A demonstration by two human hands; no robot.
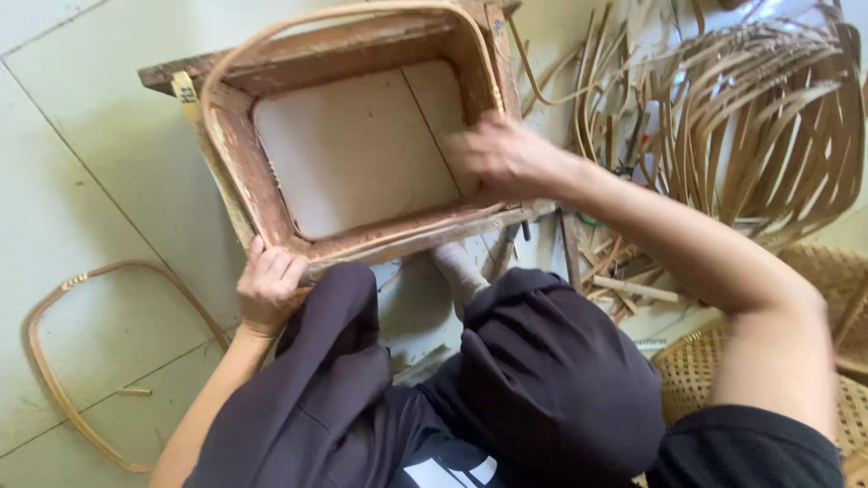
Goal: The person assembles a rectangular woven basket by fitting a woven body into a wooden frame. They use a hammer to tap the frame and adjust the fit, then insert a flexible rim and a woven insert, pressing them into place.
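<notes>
A worn rectangular wooden frame [262,172] rests against my knees, with a bent cane hoop [271,41] fitted around its outside. My left hand [268,289] grips the frame's near left corner and the hoop there. My right hand [502,158], blurred, presses on the frame's right side near the hoop's bound joint [495,90]. I cannot tell whether its fingers close around anything.
A second cane hoop [54,380] lies on the tiled floor at the left. A loose bundle of cane strips [768,117] fills the upper right. Woven baskets [696,370] stand at the lower right, with offcuts [633,289] on the floor. My dark trousers [542,361] fill the bottom.
</notes>
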